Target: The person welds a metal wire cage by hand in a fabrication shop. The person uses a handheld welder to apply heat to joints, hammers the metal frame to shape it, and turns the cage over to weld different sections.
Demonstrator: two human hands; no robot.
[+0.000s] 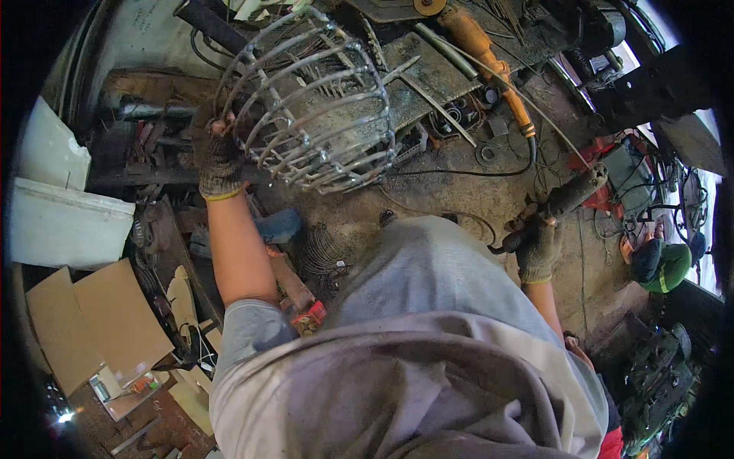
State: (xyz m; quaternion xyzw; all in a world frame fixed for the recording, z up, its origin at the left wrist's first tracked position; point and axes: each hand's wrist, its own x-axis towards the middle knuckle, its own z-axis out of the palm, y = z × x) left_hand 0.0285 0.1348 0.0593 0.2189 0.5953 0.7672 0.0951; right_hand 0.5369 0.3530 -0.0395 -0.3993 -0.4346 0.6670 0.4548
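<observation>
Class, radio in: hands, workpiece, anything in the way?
Left hand gripping barred metal cage. Right hand gripping dark holder, thin rod apart from cage. Orange power tool nearby, perhaps obstructing.

Head camera, left one of the side-by-side pair, wide fisheye. It sits on my head and looks steeply down, with 12 o'clock lying ahead of me. Nearest to the lens: my clothing (459, 268), spreading from 6 o'clock up to about the centre and seen from above. My left hand (219, 157) falls at 10 o'clock, my right hand (540, 249) at 3, both farther from the lens than the cloth at my chest. The floor (459, 195) is seen from overhead; the workbench (401, 52) shows toward 12, its top visible. Picture upright, unmirrored; corners go black, outer edges bow.
</observation>
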